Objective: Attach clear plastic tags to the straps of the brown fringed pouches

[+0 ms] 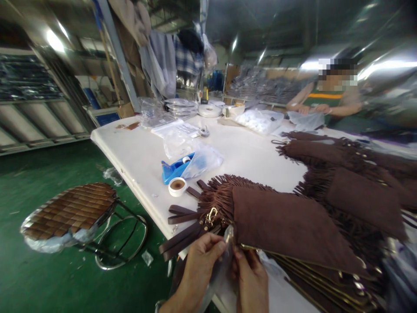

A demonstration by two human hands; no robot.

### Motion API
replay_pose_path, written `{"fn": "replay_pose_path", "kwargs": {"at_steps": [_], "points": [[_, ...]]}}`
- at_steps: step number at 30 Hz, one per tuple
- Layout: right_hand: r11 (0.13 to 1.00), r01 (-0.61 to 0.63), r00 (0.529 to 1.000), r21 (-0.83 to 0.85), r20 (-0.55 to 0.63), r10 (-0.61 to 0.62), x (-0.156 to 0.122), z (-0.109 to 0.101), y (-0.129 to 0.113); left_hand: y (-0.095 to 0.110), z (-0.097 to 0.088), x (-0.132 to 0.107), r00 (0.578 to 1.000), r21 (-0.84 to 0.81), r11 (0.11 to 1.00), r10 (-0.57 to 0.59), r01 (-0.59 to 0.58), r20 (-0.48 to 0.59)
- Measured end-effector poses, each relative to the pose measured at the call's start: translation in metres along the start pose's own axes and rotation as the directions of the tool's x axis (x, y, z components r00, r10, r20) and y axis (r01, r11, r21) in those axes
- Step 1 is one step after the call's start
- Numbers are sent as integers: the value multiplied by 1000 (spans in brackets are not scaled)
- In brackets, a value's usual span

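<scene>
At the bottom centre my left hand (199, 263) and my right hand (250, 276) pinch a clear plastic bag (224, 256) between them, thumbs close together on its upper edge. Just above the hands lies a brown suede fringed bag (286, 221) on top of a stack of the same bags, at the near edge of the white table (140, 156). Its brown straps (182, 226) with a gold clasp (211, 215) stick out to the left over the table edge.
More brown fringed bags (355, 174) are piled at the right. A blue tape dispenser (174, 168), a tape roll (177, 186) and clear plastic bags (202, 161) lie mid-table. A woven-seat stool (70, 213) stands on the green floor at left. A person (329, 100) works at the far side.
</scene>
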State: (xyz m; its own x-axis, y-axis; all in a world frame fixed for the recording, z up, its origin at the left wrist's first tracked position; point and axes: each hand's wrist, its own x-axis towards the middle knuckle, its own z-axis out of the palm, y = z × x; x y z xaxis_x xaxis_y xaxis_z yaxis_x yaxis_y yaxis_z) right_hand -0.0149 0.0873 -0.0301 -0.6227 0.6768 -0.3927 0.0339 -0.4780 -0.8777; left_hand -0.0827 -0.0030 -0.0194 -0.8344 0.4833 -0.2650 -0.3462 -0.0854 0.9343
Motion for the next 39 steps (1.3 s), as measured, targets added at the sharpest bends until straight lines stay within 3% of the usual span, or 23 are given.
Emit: {"fn": "replay_pose_path", "kwargs": {"at_steps": [4,9,12,14,17,20,22,24,27,29,33,35,37,39], "points": [[990,69,997,-123,31,-66,-6,-4,-1,8,4,-1,1000,21,1000,16,-17,3],[963,103,995,-250,12,-103,-15,-11,7,0,5,1,999,25,1000,14,-13,-42],[895,215,974,-390,20,-226,-18,-9,8,-5,9,1,995,20,999,37,-35,-91],[785,358,915,-505,23,-403,-20,-6,6,-7,13,-1,993,43,997,63,-59,-100],[531,579,752,-619,153,-641,-18,-5,9,-7,17,-5,982,183,975,146,-122,-123],[285,693,600,-662,311,-737,-12,-9,19,-5,16,-9,969,314,933,218,-173,-113],[184,696,553,-694,355,-754,-11,-12,26,-6,14,-12,975,297,937,211,-183,-64],[163,675,553,-720,347,-757,-16,-12,31,-7,8,-15,986,248,956,164,-157,-7],[226,710,561,-667,342,-754,-26,-10,30,-13,-3,-16,997,186,980,62,-67,35],[258,754,549,-604,365,-752,-27,-9,23,-18,-8,-9,998,176,984,46,-37,-43],[279,770,569,-574,419,-707,-25,-24,0,-19,-8,1,999,106,993,-47,46,8],[222,760,551,-611,423,-720,-26,-32,-12,-16,-5,-2,998,86,996,-42,39,36],[94,752,496,-653,465,-733,-25,-33,-24,-12,-3,-6,999,128,992,15,-20,39],[-55,711,494,-701,554,-670,-26,-25,-38,-9,-4,-10,994,211,971,109,-111,19]]}}
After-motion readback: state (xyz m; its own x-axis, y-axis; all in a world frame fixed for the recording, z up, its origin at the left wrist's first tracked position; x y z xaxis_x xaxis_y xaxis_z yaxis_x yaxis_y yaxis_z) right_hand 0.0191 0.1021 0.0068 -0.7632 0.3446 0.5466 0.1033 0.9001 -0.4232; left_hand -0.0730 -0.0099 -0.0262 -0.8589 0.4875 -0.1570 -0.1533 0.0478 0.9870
